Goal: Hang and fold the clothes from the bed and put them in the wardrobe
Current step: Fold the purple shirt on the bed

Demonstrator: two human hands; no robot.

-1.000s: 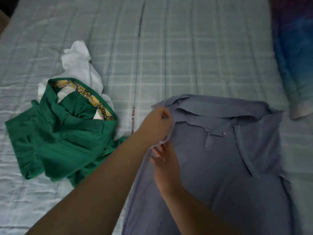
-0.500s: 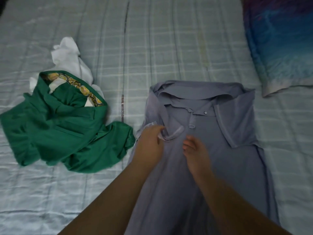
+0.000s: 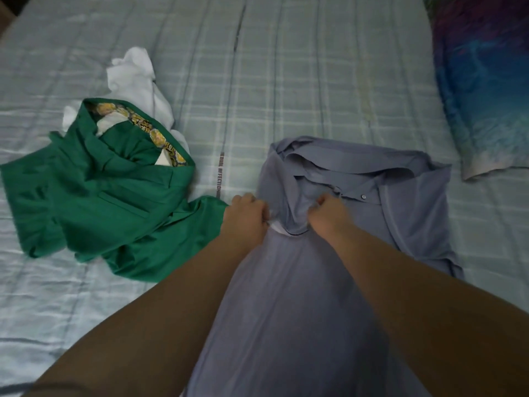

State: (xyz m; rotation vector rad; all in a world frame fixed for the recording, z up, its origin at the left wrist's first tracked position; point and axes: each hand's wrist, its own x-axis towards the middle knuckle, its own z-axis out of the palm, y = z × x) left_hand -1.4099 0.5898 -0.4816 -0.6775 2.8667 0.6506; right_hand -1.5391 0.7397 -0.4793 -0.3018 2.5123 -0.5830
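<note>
A: Grey-blue polo shirt (image 3: 357, 224) flat on the bed (image 3: 286, 81), collar away from the camera, front up, one placket button showing. Right sleeve side already lapped over the chest.

B: Hands?

A: Left hand (image 3: 246, 219) fisted on the shirt's left edge near the shoulder. Right hand (image 3: 329, 216) fisted on the chest fabric just below the collar. Both closed tight on cloth, knuckles up, a bunched ridge of fabric between them. A sliver of something white at the pinch; cannot tell what.

B: Other garments?

A: Green trousers (image 3: 94, 202) crumpled to the left, patterned waistband lining turned out, lying on a white garment (image 3: 137, 75). Both just beside the polo, not touching as far as visible. Pillow (image 3: 483, 81) at far right. No wardrobe or hanger in sight.

B: Stage, by judgement?

A: Probably mid-fold on the polo's left side. Trousers and white piece untouched.

B: Risks from here?

A: Bunched grip likely to set creases in the chest if pressed flat as is. Uneven pull between the two fists apt to skew the fold line and drag the collar off centre. Lapped right side loose, so a hard tug could slide it open. Lower hem out of frame under the forearms; cannot tell whether straight.
</note>
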